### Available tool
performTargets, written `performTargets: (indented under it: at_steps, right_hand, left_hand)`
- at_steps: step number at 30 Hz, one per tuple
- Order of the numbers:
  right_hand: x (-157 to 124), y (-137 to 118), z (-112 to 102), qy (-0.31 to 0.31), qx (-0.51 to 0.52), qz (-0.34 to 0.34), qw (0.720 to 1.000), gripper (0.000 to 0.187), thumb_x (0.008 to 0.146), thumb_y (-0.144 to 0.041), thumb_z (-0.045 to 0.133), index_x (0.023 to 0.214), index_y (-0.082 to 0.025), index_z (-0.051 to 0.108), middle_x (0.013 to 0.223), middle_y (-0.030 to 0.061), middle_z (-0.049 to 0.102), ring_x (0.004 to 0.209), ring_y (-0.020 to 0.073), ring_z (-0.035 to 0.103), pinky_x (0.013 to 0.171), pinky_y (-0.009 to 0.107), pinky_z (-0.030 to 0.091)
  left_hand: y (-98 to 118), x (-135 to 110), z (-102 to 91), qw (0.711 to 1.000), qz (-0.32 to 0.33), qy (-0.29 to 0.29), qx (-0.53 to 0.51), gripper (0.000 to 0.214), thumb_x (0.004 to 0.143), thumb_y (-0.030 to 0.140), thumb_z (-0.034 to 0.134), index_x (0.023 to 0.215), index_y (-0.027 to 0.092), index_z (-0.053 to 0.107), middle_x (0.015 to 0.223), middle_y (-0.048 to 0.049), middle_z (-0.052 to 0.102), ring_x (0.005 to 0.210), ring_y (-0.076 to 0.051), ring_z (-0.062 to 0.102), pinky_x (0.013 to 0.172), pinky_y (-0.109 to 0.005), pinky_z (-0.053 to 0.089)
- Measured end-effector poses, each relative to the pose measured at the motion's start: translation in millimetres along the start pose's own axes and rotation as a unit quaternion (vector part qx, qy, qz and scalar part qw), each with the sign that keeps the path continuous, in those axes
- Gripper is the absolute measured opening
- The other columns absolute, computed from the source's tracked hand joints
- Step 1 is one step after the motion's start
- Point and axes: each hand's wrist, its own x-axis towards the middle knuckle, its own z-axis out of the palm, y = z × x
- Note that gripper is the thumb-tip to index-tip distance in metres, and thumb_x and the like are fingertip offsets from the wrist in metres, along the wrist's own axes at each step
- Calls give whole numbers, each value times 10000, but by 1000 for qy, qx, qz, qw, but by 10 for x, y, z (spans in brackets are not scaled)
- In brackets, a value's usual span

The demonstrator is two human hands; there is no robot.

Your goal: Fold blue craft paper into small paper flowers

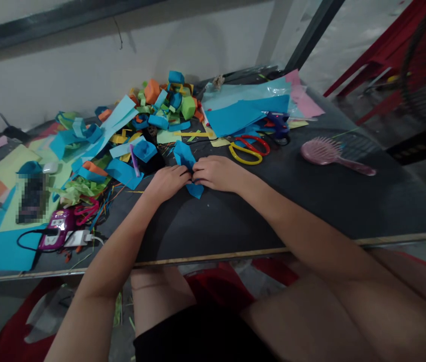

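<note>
fingers of the left hand (170, 181) and right hand (216, 173) grasp blue paper (184, 152) between the front and far edges of the counter (216, 231). it looks part-folded; shaped pieces (188, 107) crowd the far edge, flat sheets (235, 117) by the far right corner seem unworked.

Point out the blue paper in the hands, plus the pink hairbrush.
Blue paper (184, 153): head view, on its far part, past the fingertips (195, 168).
Pink hairbrush (324, 154): head view, on its bristled head.

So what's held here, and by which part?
The left hand and right hand hold a piece of blue paper near its middle, both ends showing.
</note>
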Motion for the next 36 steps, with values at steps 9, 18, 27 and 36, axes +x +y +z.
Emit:
performTargets:
  at_steps: [9,18,27,36]
  right_hand:
    - [25,-32,54,3,-11,28,1000,227,956,-205,522,892,-172,738,914,69,697,858,194,558,724,326,353]
    - [64,-164,132,41,-88,56,994,288,954,-136,464,813,-139,715,874,96,681,851,202,522,664,338,304]
    - [51,-248,72,-1,-73,106,992,304,942,-109,437,787,-128,698,905,106,686,856,200,528,560,327,255]
    - [55,-289,13,-24,-71,120,990,264,910,-107,450,835,-111,704,907,131,672,812,209,514,547,333,209]
  left_hand:
    - [-13,-43,0,999,-13,20,-34,249,986,326,496,980,146,668,965,-71,663,883,-181,619,680,-290,436]
    - [9,-39,-78,1000,-24,3,19,288,1000,303,438,923,139,662,941,-91,648,883,-197,586,602,-293,391]
    - [41,-42,-30,996,22,58,60,277,964,148,424,832,145,667,779,-81,597,778,-200,567,527,-307,363]
    - [108,-46,-71,996,17,20,82,333,937,76,380,768,137,660,737,-71,596,559,-141,536,436,-307,254]
